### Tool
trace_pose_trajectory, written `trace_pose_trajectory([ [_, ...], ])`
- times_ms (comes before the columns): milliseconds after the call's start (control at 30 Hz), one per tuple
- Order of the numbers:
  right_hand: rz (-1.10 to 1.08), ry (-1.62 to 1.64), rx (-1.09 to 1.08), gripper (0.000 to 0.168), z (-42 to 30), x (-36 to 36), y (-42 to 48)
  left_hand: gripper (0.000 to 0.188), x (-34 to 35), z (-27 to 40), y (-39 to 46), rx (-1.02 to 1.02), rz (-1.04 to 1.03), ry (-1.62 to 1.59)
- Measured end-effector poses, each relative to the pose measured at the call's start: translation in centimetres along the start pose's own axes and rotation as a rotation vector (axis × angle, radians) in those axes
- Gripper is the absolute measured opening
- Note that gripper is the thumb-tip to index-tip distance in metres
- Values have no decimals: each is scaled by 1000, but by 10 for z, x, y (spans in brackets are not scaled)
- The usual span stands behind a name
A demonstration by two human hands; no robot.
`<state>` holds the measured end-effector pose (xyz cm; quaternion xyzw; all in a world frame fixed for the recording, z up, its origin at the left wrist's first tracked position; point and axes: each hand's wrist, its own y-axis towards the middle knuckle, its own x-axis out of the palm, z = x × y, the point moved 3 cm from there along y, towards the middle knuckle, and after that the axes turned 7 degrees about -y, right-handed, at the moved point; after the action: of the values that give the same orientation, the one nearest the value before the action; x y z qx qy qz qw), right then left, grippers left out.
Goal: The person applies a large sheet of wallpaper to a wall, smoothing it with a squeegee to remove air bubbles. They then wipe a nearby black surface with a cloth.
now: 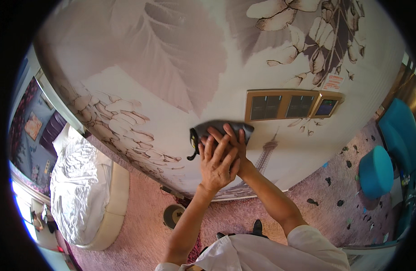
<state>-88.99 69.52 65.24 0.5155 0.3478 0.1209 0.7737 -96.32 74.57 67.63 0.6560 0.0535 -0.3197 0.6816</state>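
Both hands press a dark grey object, seemingly a cloth or soft pouch with a black strap (pixel 213 126), flat against a wall with floral mural wallpaper (pixel 211 81). My left hand (pixel 217 162) lies partly over my right hand (pixel 236 145), with its fingers spread. The right hand's fingers reach onto the grey object, and its palm is partly hidden. A gold-framed switch panel (pixel 284 105) with a small display is on the wall just right of the object. A printed Eiffel Tower (pixel 267 149) shows below the panel.
On the left, a bed (pixel 116 200) carries rumpled white sheets. A round bin (pixel 173 215) stands on the pink carpet near the wall's base. At right are a teal stool (pixel 376 172) and a teal seat (pixel 399 132). Small dark scraps or marks dot the carpet there.
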Motion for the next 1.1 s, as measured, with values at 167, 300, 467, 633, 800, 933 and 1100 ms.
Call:
trace_pose_trajectory([
  [167,-18,20,11,48,25,1,-35,37,41,22,-25,-23,-94,-77],
  [300,-13,8,58,42,86,-7,-58,47,78,53,-3,37,-76,-119],
  [467,108,-139,83,42,157,-11,-72,44,98,93,29,16,-145,-213],
  [633,114,-92,100,48,142,-3,-64,47,85,76,26,28,-71,-224],
  [800,60,-22,-7,56,61,-2,-29,32,48,34,3,-21,96,-85],
  [933,63,-75,-89,58,-6,2,18,30,-4,-14,-8,-49,137,-26],
  [1100,138,16,-98,51,-91,8,79,30,-81,-73,-13,-62,192,25],
])
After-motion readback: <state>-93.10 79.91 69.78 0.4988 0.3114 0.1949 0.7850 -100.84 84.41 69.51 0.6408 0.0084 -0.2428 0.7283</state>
